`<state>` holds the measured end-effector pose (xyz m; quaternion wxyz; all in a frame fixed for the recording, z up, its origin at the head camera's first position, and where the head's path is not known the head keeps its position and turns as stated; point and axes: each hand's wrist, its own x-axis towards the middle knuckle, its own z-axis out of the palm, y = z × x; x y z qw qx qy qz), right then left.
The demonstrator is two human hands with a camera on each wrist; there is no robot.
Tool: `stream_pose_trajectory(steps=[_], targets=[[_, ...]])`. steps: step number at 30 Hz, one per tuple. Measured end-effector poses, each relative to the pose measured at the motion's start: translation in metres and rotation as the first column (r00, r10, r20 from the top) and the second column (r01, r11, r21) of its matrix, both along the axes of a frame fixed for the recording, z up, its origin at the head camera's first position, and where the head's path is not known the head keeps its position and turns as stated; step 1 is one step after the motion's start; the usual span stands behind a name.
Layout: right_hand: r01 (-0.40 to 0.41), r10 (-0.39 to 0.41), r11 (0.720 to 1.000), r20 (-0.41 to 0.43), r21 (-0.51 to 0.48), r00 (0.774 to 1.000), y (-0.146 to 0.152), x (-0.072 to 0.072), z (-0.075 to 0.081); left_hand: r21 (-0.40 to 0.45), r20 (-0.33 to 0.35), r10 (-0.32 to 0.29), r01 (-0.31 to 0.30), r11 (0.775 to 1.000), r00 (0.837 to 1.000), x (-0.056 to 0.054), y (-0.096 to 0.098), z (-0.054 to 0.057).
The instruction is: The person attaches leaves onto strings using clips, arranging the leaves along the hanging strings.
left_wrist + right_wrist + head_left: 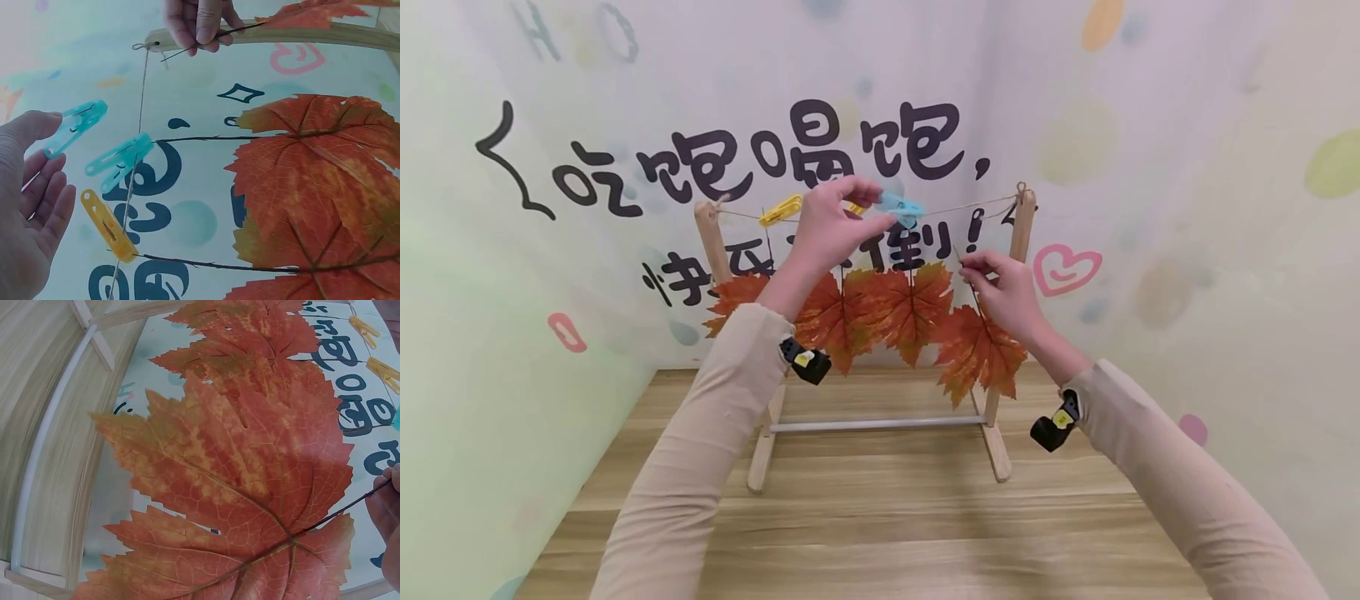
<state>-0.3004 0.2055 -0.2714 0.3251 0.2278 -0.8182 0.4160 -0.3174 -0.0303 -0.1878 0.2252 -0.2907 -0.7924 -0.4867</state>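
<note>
My left hand [835,218] is up at the string, pinching a light-blue clothespin [78,125] between thumb and fingers. A second light-blue clothespin [122,161] sits on the string [142,94] beside it, clamping a leaf stem. To the right, my right hand [1003,292] pinches the dark stem [240,29] of an orange-red maple leaf [250,481], which hangs below the fingers. The stem's free tip points up, a little below the string in the head view. Other maple leaves [913,308] hang in a row from the string, partly behind my left arm.
Yellow clothespins [781,210] hold leaves further left on the string. The string is tied between two wooden posts [1022,229] of a stand, joined low down by a pale rod [880,424]. The stand is on a wood-grain table [880,517] before a printed wall.
</note>
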Motion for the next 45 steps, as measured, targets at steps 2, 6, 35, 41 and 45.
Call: stream_pose_trajectory(steps=[2,6,35,41,45], targets=[[0.006,-0.006,1.0,0.001,-0.016,1.0,0.0,-0.001,0.002,-0.007,-0.004,0.004,-0.004,1.0,1.0,-0.002,0.002,0.003],[0.041,-0.04,0.997,0.021,-0.058,0.999,-0.001,-0.006,0.009,-0.029,-0.016,-0.008,0.008,1.0,1.0,-0.005,0.007,0.008],[0.221,-0.181,0.948,0.183,-0.228,0.966,-0.017,-0.026,0.037,-0.174,-0.01,0.036,-0.037,0.984,0.999,-0.02,0.029,0.032],[0.218,-0.177,0.95,0.19,-0.224,0.966,-0.017,-0.024,0.036,-0.197,0.002,0.033,-0.032,0.98,0.999,-0.026,0.037,0.032],[0.212,-0.169,0.95,0.196,-0.228,0.966,-0.017,-0.023,0.035,-0.235,0.019,0.065,-0.059,0.97,0.998,-0.029,0.041,0.033]])
